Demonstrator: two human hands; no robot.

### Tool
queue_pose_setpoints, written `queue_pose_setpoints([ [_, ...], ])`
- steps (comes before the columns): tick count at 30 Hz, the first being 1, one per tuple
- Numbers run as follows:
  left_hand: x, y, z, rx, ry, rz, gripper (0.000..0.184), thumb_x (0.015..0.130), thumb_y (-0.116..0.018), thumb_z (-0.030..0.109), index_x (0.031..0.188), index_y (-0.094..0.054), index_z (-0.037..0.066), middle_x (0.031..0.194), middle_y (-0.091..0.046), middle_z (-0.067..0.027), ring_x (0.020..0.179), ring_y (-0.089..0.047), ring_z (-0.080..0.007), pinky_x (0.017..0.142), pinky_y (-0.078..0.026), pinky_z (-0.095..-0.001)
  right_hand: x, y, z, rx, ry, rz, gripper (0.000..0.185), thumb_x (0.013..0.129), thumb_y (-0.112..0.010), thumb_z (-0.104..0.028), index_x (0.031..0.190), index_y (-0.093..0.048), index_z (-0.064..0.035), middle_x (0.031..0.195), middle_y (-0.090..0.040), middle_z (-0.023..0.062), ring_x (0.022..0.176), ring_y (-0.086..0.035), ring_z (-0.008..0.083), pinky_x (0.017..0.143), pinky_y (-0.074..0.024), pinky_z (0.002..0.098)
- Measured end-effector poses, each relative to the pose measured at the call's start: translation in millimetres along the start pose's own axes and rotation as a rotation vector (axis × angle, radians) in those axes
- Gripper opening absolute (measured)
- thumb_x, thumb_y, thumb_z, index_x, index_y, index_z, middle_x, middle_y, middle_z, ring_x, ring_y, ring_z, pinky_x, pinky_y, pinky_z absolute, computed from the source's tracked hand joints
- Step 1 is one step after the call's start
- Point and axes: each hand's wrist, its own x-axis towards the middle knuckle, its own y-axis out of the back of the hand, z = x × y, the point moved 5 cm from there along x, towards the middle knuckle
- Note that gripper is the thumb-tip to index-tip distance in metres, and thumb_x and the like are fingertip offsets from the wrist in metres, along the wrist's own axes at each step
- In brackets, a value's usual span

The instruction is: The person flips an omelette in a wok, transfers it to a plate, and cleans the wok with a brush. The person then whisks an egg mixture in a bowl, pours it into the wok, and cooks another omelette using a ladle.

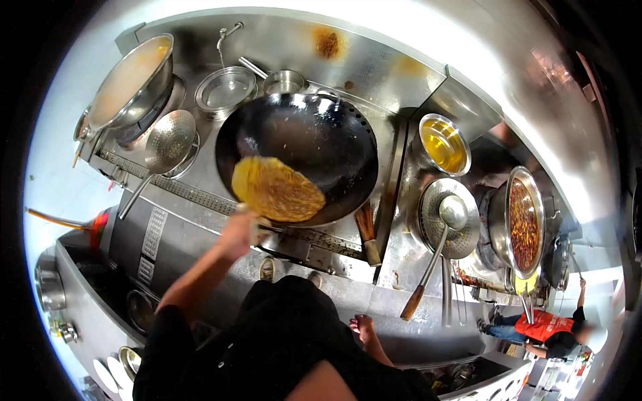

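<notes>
A large black wok (pixel 301 127) sits on the stove in front of me. My left hand (pixel 239 232) is closed at its near left rim, with a pale piece that looks like cloth by the fingers; motion blurs the grip. Inside the wok, a flat yellow egg pancake (pixel 277 190) with browned patches lies against the near left side and looks smeared by motion. My right hand (pixel 363 326) hangs low beside my body, away from the stove, its fingers curled with nothing visible in them. A bristle brush (pixel 367 234) rests just right of the wok.
Left of the wok are a big pot (pixel 134 87), a perforated skimmer (pixel 170 142) and a strainer bowl (pixel 226 90). To the right stand an oil bowl (pixel 444 146), a ladle (pixel 453 214) on a colander, and a basin of red chilli oil (pixel 521 224). Another person (pixel 548 326) works far right.
</notes>
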Motion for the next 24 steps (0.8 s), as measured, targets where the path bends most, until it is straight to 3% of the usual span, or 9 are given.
queue_pose_setpoints([
  [3,-5,-54,-36,0.081,-0.238,0.283,0.027,0.076,-0.058,-0.001,0.098,-0.042,-0.002,0.076,-0.054,-0.0132,0.065,-0.061,-0.0225,0.047,-0.051,-0.0348,-31,-20,-17,-0.063,0.094,0.038,0.013,0.093,-0.051,-0.015,0.096,-0.050,-0.0022,0.073,-0.058,0.0122,0.051,-0.051,0.0165,0.041,-0.0362,0.0256],
  [5,4,-36,-81,0.116,-0.411,0.172,0.049,0.067,-0.059,-0.005,0.111,-0.038,-0.001,0.076,-0.054,-0.0101,0.059,-0.055,-0.0178,0.048,-0.047,-0.0302,-27,-19,-14,-0.053,0.106,0.013,0.016,0.093,-0.050,-0.015,0.099,-0.049,-0.0006,0.075,-0.058,0.0139,0.052,-0.051,0.0167,0.041,-0.0369,0.0254],
  [8,43,73,-192,0.163,-0.307,-0.070,0.033,0.074,-0.057,0.000,0.105,-0.048,0.002,0.082,-0.057,-0.0074,0.070,-0.057,-0.0172,0.057,-0.048,-0.0297,-26,-16,-13,-0.020,0.099,0.016,0.018,0.093,-0.051,-0.017,0.101,-0.051,-0.0003,0.077,-0.060,0.0145,0.052,-0.053,0.0175,0.041,-0.0392,0.0259],
  [11,-46,73,-101,0.199,0.102,0.317,0.022,0.083,-0.056,0.018,0.098,-0.058,0.002,0.086,-0.057,-0.0100,0.078,-0.058,-0.0209,0.067,-0.050,-0.0350,-23,-10,-12,-0.075,0.086,0.065,0.019,0.093,-0.051,-0.018,0.101,-0.054,-0.0016,0.078,-0.063,0.0132,0.054,-0.057,0.0188,0.043,-0.0425,0.0271],
  [12,-1,126,-138,-0.328,0.145,0.243,0.021,0.085,-0.053,0.021,0.094,-0.060,0.002,0.081,-0.059,-0.0094,0.077,-0.060,-0.0226,0.065,-0.052,-0.0343,-24,-9,-11,-0.117,0.079,0.085,0.019,0.093,-0.051,-0.019,0.102,-0.055,-0.0021,0.079,-0.064,0.0125,0.055,-0.058,0.0193,0.043,-0.0437,0.0276],
  [15,-55,67,10,-0.593,0.493,-0.281,0.027,0.090,-0.047,0.030,0.077,-0.052,0.006,0.060,-0.058,-0.0102,0.042,-0.056,-0.0198,0.029,-0.044,-0.0267,-19,-5,-8,-0.152,0.065,0.061,0.021,0.093,-0.052,-0.021,0.101,-0.057,-0.0031,0.078,-0.065,0.0099,0.057,-0.061,0.0196,0.045,-0.0455,0.0291],
  [18,-26,26,45,-0.443,0.384,-0.436,0.030,0.092,-0.046,0.030,0.083,-0.054,0.003,0.070,-0.062,-0.0169,0.048,-0.059,-0.0265,0.027,-0.042,-0.0224,-17,-3,-9,-0.222,0.084,0.090,0.022,0.093,-0.052,-0.021,0.103,-0.057,-0.0029,0.079,-0.065,0.0106,0.056,-0.060,0.0200,0.045,-0.0454,0.0299],
  [20,32,16,-12,-0.110,0.027,0.087,0.017,0.087,-0.052,0.017,0.087,-0.058,0.001,0.075,-0.062,-0.0145,0.054,-0.061,-0.0248,0.034,-0.043,-0.0280,-6,-2,-7,-0.146,0.052,0.010,0.022,0.092,-0.053,-0.022,0.102,-0.057,-0.0032,0.079,-0.065,0.0108,0.057,-0.060,0.0202,0.045,-0.0449,0.0302],
  [24,16,-57,-67,0.046,-0.252,0.232,0.042,0.074,-0.057,0.001,0.110,-0.036,0.000,0.073,-0.055,-0.0100,0.053,-0.056,-0.0192,0.042,-0.046,-0.0308,40,12,11,0.042,0.047,-0.105,0.022,0.091,-0.055,-0.023,0.102,-0.056,-0.0038,0.077,-0.064,0.0110,0.056,-0.060,0.0201,0.043,-0.0424,0.0294],
])
